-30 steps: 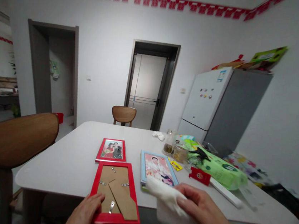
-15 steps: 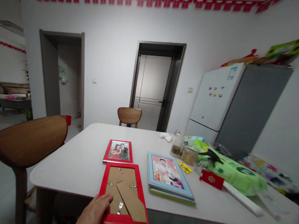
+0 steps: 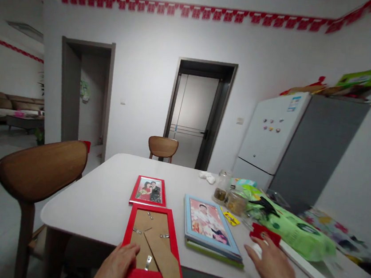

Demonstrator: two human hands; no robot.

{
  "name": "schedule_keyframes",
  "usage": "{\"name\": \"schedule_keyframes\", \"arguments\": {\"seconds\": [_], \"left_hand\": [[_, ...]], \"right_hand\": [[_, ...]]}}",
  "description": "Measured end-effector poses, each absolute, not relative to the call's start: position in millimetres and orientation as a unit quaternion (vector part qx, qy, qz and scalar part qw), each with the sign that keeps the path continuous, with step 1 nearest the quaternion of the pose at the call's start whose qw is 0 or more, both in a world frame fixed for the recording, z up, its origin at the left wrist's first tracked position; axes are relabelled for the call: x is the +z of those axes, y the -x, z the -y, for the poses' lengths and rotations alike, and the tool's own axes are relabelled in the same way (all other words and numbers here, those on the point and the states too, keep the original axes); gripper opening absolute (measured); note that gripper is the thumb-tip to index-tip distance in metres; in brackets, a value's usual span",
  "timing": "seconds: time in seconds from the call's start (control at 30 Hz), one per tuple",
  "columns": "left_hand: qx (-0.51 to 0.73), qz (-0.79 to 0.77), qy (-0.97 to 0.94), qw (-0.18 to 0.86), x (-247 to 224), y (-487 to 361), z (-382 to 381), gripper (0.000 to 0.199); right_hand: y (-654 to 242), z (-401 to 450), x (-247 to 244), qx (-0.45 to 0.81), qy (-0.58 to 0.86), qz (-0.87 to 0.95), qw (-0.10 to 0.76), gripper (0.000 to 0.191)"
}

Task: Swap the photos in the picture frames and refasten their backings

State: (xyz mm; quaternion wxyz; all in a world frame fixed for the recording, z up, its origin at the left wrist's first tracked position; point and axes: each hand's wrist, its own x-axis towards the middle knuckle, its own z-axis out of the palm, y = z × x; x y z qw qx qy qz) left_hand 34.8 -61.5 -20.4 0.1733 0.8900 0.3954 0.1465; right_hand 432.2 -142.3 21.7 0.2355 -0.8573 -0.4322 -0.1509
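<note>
My left hand (image 3: 119, 266) grips the lower left corner of a red photo frame (image 3: 132, 226), its thumb along the bottom edge. The frame lies back side up, showing brown backing, metal clips and a folded stand, and overhangs the table's near edge. Just beyond it, a second red photo frame (image 3: 149, 192) lies face up with a picture of two people. My right hand (image 3: 272, 262) reaches over the right side of the table, fingers extended and thumb apart. Its fingertips overlap a red packet (image 3: 270, 234); whether they touch it I cannot tell.
A blue-framed picture (image 3: 209, 224) lies on a green-edged item between my hands. Glass jars (image 3: 236, 202), a yellow card (image 3: 231, 218), a green plastic pack (image 3: 305, 235) and a white bar (image 3: 305, 265) crowd the right side. A wooden chair (image 3: 43, 169) stands at left.
My right hand has come into view from the lower right and reached the red packet. My left hand keeps its hold on the frame. The camera view has shifted slightly.
</note>
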Motion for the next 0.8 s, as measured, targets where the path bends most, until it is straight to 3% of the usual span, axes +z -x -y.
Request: {"name": "schedule_keyframes", "arguments": {"seconds": [0.17, 0.3, 0.53, 0.8], "left_hand": [[0.138, -0.410, -0.885, 0.174, -11.6, -34.8, 67.2, 0.065], [0.152, -0.404, -0.883, 0.186, -13.5, -34.3, 66.9, 0.065], [0.166, -0.400, -0.877, 0.210, -16.5, -33.3, 67.5, 0.070], [0.155, -0.406, -0.868, 0.242, -19.4, -34.1, 68.9, 0.072]], "right_hand": [[-291.7, 102.2, 12.8, 0.010, 0.681, 0.670, 0.297, 0.036], [-220.9, 58.5, 10.9, 0.067, 0.642, 0.703, 0.298, 0.032], [-212.1, -11.5, -8.5, 0.065, 0.727, 0.643, 0.231, 0.023], [-206.3, -34.1, -19.2, 0.037, 0.795, 0.576, 0.186, 0.021]]}}
